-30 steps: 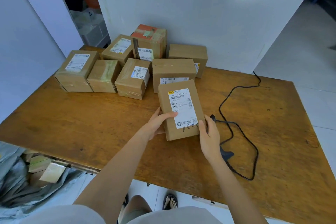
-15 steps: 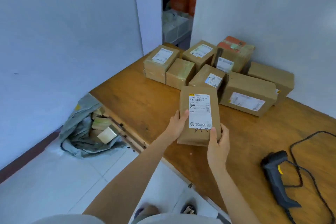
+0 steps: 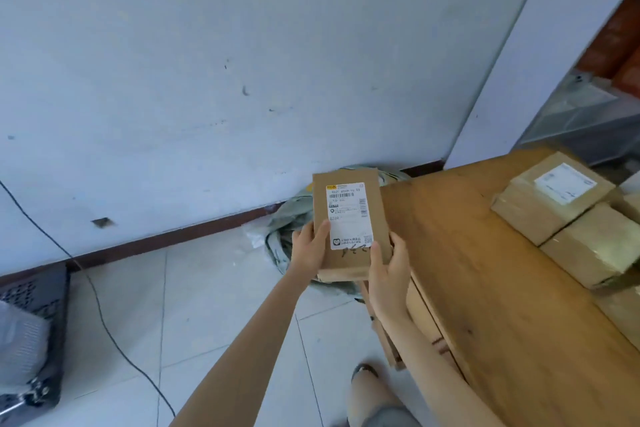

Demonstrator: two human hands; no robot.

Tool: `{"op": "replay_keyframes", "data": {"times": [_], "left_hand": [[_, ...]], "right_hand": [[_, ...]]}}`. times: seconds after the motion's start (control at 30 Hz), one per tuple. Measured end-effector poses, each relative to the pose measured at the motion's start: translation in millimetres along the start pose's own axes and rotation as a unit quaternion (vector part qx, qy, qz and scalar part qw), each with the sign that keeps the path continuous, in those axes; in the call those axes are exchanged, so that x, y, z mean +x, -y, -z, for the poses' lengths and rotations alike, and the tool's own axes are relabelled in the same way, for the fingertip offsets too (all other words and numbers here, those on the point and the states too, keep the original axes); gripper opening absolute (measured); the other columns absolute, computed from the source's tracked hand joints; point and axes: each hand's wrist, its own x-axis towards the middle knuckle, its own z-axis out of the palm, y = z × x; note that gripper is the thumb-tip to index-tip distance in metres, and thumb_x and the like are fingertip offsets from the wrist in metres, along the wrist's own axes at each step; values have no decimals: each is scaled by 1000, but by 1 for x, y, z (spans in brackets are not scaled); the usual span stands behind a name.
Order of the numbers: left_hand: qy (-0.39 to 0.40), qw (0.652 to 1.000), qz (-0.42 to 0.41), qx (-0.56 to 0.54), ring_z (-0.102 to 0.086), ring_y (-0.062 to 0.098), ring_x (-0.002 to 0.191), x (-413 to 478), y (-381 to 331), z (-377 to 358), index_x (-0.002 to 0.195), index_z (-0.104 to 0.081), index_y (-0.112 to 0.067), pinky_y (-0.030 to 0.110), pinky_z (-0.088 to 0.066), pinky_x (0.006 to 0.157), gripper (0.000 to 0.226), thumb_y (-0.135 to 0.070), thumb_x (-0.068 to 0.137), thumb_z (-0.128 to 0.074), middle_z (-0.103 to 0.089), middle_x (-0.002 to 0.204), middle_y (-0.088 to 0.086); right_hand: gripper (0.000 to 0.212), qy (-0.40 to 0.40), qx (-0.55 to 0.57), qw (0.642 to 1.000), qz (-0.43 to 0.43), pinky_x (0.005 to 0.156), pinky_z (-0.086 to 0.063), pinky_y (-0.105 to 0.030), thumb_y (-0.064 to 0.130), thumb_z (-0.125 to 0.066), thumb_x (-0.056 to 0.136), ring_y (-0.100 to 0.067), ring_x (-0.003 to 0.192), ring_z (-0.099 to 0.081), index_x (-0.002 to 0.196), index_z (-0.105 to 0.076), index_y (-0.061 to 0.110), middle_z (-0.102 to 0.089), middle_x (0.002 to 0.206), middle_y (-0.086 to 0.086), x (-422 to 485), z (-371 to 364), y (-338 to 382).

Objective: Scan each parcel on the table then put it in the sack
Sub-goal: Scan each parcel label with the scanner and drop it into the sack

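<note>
Parcel: a flat brown box (image 3: pixel 346 229), label side up, held in the air past the left end of the counter (image 3: pixel 485 288), right over the grey sack (image 3: pixel 287 222) on the floor.
Label: white sticker (image 3: pixel 349 215) with a barcode near the top and a scribble of pen just below it on the cardboard.
Left hand: left hand (image 3: pixel 310 248) clasps the box's near left edge, thumb lying on top beside the label, the other fingers tucked underneath.
Right hand: right hand (image 3: pixel 389 265) grips the near right corner, thumb pressed on the top face at the label's lower corner.
Sack: crumpled grey plastic against the wall, mostly hidden behind the box and hands; I can't make out what's inside.
Counter: wooden top, with more brown boxes (image 3: pixel 550 198) grouped at its far right, one showing a white label.
Floor: pale tiles (image 3: pixel 207 305), a thin black cable (image 3: pixel 104 319) trailing across them, a dark crate (image 3: pixel 38 322) at the far left.
</note>
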Motion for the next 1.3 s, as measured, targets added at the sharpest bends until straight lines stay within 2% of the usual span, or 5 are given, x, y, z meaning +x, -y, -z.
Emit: {"op": "replay_keyframes", "data": {"times": [0.37,0.53,0.67,0.83,1.3], "left_hand": [[43,999,16,4,-60,24,112,202,-77,25,129,-47,-13,37,-49,97,33,-26,99,-50,-61,128,10],[144,988,12,64,-48,26,128,289,-134,5,144,-35,-4,29,-44,100,51,-22,99,-51,-43,143,4],[173,976,31,129,-33,28,141,333,-147,-3,149,-30,-3,29,-30,109,55,-22,100,-48,-33,153,11],[242,957,46,155,-56,15,99,383,-152,-3,114,-60,-10,20,-47,85,23,-21,100,-47,-57,110,2],[430,813,-192,341,-58,30,100,395,-188,-61,104,-67,-4,33,-43,86,22,-14,98,-49,-61,103,13]], "right_hand": [[31,8,-27,999,-44,75,-40,-8,21,-50,97,-7,100,-52,126,-48,9,-56,115,-3,176,-122,-14],[41,-26,-85,993,-72,93,-34,-23,25,-45,99,-22,123,-45,136,-41,7,-48,128,-5,265,-136,-13],[36,-63,-124,986,-93,83,-38,-9,26,-45,99,-9,109,-47,131,-46,10,-52,124,-1,294,-141,-22],[29,-98,-158,973,-140,91,-40,-26,24,-46,99,-20,114,-50,123,-51,9,-51,121,-6,309,-161,-27],[27,-242,-227,927,-177,85,-41,-26,30,-46,98,-14,101,-51,120,-52,15,-52,119,-5,283,-155,38]]}}
